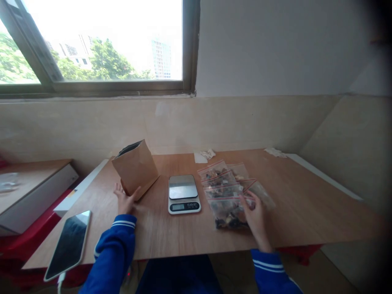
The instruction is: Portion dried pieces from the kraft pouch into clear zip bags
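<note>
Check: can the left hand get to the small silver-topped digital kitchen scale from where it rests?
Probably yes. The left hand rests at the brown paper bag; bare wooden tabletop lies between it and the scale, nothing blocking.

1. Brown paper bag (135, 168) — upright, slightly tilted, top open with a dark lining showing; it stands on the counter's left part.
2. Clear zip bags (228, 192) with red seal strips — several overlapping flat in a row, holding dark mixed pieces, on the counter's right-centre.
</note>
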`<state>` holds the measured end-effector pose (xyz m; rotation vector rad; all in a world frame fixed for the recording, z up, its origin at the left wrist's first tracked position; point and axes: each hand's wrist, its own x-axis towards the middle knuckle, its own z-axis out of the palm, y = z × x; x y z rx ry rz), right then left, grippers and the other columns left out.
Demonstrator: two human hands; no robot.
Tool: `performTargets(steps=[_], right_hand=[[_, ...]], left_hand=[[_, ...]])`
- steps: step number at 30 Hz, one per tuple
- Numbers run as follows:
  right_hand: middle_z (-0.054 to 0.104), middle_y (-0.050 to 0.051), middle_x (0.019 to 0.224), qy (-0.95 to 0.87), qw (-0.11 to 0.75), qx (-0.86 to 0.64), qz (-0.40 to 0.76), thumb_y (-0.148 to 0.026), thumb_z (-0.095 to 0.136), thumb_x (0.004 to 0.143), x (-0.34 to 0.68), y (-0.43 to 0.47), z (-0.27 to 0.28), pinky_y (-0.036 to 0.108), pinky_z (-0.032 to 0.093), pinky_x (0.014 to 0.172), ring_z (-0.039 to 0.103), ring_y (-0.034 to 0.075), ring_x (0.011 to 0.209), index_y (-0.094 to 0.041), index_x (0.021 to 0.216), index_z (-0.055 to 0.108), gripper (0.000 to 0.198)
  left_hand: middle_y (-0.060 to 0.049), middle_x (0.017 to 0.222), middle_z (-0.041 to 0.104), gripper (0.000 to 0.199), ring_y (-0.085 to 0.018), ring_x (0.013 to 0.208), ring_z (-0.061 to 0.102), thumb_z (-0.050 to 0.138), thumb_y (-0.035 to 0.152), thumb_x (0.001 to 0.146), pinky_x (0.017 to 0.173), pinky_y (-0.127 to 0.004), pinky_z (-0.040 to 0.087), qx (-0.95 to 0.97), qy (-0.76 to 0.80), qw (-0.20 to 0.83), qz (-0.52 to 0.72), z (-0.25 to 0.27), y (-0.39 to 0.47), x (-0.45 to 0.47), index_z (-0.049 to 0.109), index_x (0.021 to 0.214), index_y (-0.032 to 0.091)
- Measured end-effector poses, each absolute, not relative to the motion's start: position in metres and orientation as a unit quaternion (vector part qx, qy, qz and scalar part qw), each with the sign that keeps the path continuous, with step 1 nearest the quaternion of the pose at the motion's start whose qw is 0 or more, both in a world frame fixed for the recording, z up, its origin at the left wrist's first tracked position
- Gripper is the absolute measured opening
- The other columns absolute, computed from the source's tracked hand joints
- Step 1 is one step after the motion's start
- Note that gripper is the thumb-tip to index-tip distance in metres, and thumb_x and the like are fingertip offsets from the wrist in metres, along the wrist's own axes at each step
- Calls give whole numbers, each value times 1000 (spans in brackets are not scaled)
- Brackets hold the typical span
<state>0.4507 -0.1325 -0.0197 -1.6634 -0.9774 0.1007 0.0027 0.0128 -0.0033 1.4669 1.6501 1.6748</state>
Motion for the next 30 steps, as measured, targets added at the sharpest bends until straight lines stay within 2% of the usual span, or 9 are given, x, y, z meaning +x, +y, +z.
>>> performTargets(steps=[2, 4, 8, 14, 18, 23, 26, 28, 30], right_hand=[[58, 25, 118, -421, 548, -712, -123, -58, 54, 81, 443, -129, -27, 49, 41, 90, 53, 35, 111, -6, 125, 52, 68], [51, 26, 126, -453, 509, -704, -199, -48, 49, 87, 432, -127, -36, 51, 37, 94, 46, 35, 119, -7, 126, 51, 57], [50, 20, 129, -535, 454, -687, -186, -33, 39, 93, 421, -125, -53, 46, 39, 94, 48, 30, 118, -13, 116, 60, 37], [54, 17, 124, -536, 459, -691, -158, -28, 37, 92, 428, -124, -61, 45, 40, 92, 50, 28, 114, -15, 110, 65, 36], [54, 16, 126, -539, 456, -690, -159, -26, 39, 90, 431, -123, -64, 45, 40, 92, 51, 28, 114, -16, 111, 66, 36], [56, 15, 124, -541, 454, -687, -172, -25, 39, 89, 435, -121, -70, 44, 41, 92, 53, 28, 112, -16, 108, 68, 36], [55, 15, 127, -542, 437, -697, -174, -24, 37, 89, 436, -121, -72, 44, 41, 90, 52, 29, 113, -17, 112, 67, 38], [49, 14, 136, -536, 418, -713, -174, -23, 36, 88, 434, -123, -70, 45, 41, 90, 50, 29, 116, -19, 122, 62, 43], [44, 10, 143, -534, 395, -727, -174, -21, 35, 87, 432, -126, -67, 45, 38, 93, 47, 29, 120, -24, 130, 55, 48]], left_hand=[[-14, 132, 51, 77, -30, 128, 44, 75, 47, 62, 109, -46, 35, 534, 578, 255, 562, -1, 24, -2, 48, 127, 15], [-13, 117, 63, 63, -31, 121, 51, 74, 47, 63, 105, -48, 38, 549, 567, 314, 527, 3, 31, -3, 58, 114, 14], [-12, 102, 71, 60, -33, 115, 57, 83, 40, 51, 103, -49, 40, 574, 532, 391, 484, 17, 40, 0, 64, 102, 15], [-15, 104, 71, 75, -38, 115, 56, 87, 38, 37, 96, -52, 46, 572, 537, 422, 454, 43, 45, 1, 64, 105, 15], [-16, 115, 66, 80, -35, 119, 53, 82, 45, 47, 97, -49, 46, 577, 540, 371, 487, 41, 40, -1, 57, 117, 16], [-17, 130, 52, 82, -33, 127, 45, 72, 48, 59, 107, -52, 34, 577, 624, 211, 482, -10, 10, -14, 41, 128, 14], [-21, 129, 49, 76, -37, 123, 48, 60, 50, 68, 102, -55, 39, 561, 687, 104, 451, -46, -20, -17, 37, 129, 11], [-20, 122, 54, 71, -36, 116, 54, 53, 52, 74, 95, -52, 44, 586, 698, 77, 405, -58, -40, -14, 38, 129, 10], [-20, 121, 56, 61, -34, 114, 55, 47, 50, 80, 95, -50, 44, 627, 694, 54, 351, -59, -54, -9, 43, 126, 10]])
